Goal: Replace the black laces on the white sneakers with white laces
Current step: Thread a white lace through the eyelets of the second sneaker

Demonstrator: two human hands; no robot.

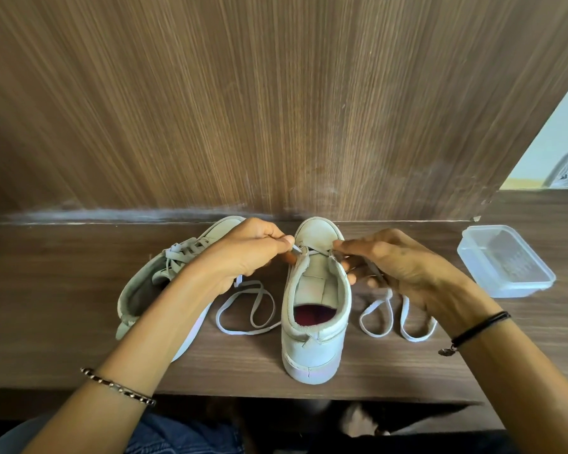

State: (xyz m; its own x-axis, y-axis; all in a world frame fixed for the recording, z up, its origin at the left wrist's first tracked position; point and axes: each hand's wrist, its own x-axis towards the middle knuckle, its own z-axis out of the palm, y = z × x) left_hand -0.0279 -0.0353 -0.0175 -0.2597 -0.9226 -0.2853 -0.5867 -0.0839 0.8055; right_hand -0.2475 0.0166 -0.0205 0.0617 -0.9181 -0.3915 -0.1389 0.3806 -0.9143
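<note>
- White lace (248, 314) is threaded through the lowest eyelets of the near sneaker (312, 309), which stands heel toward the person on the wooden shelf (63, 306); its slack lies in loops on both sides of the shoe.
- Left hand (243, 253) has thumb and forefinger pinched shut on one lace tip at the toe-end eyelets.
- Right hand (404, 267) has its fingers curled around the other strand beside the shoe's right edge.
- Step in hand, as I judge it: starting the lacing of the second shoe; the other sneaker (164, 283), lying tilted at the left, already carries pale laces.
- Next move likely calls for evening the two ends, then crossing each tip to the opposite eyelet.
- No black lace is visible.
- Clear plastic box (505, 260) sits at the right, well apart.
</note>
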